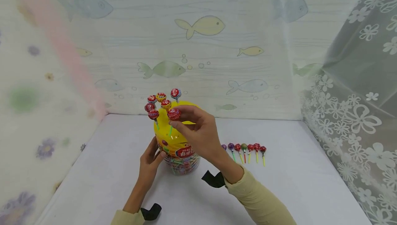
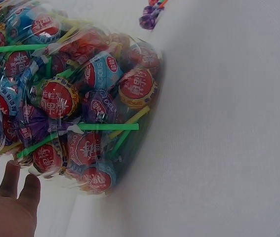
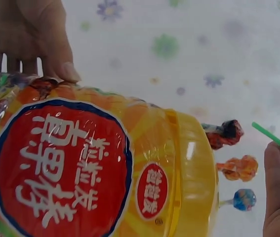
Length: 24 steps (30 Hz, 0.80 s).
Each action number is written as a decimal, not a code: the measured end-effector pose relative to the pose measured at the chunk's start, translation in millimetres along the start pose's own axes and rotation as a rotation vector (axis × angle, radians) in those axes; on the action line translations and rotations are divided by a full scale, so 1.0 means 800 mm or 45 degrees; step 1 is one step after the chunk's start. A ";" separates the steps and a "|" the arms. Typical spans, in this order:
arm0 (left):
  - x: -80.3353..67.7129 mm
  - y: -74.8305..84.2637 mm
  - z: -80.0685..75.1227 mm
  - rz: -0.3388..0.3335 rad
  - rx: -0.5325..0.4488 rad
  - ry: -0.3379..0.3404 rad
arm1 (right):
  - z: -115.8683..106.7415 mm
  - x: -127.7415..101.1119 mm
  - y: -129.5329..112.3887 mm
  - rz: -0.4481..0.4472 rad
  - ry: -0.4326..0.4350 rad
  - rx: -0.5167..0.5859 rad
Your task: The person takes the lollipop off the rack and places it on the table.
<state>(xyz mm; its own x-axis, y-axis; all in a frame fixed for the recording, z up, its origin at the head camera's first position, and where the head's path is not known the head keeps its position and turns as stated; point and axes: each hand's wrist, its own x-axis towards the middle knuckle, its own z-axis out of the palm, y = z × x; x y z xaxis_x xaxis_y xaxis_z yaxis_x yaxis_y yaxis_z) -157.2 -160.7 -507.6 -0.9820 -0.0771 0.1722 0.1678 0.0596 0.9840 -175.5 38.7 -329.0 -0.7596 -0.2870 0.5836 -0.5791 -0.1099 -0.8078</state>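
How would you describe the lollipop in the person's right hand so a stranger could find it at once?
Start at the yellow-topped jar in the middle of the white table. Several lollipops stand in its lid. The one meant is the red lollipop nearest the viewer, the only one pinched by the right hand.

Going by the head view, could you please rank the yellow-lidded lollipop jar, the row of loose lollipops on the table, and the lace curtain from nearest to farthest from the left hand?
1. The lollipop jar, touched by the left hand on its left side.
2. The row of loose lollipops, lying on the table to the jar's right.
3. The lace curtain, hanging at the far right edge.
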 end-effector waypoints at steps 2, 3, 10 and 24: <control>0.000 0.001 0.000 0.001 -0.004 0.000 | -0.006 -0.006 0.000 -0.004 0.023 0.009; 0.000 0.001 0.000 -0.001 -0.005 0.000 | -0.010 -0.009 0.000 -0.007 0.036 0.005; -0.001 0.000 0.000 -0.001 -0.005 -0.001 | -0.042 -0.029 0.017 -0.030 0.167 -0.042; -0.001 0.000 0.000 0.004 -0.011 -0.003 | -0.111 -0.091 0.088 0.227 0.333 -0.170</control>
<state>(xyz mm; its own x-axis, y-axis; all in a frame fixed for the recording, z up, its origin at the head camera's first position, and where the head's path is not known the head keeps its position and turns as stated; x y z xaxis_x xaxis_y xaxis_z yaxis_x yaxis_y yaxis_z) -156.5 -161.0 -508.0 -0.9817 -0.0746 0.1753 0.1718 0.0512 0.9838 -187.3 136.4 -421.2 -0.8925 -0.0350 0.4497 -0.4510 0.0505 -0.8911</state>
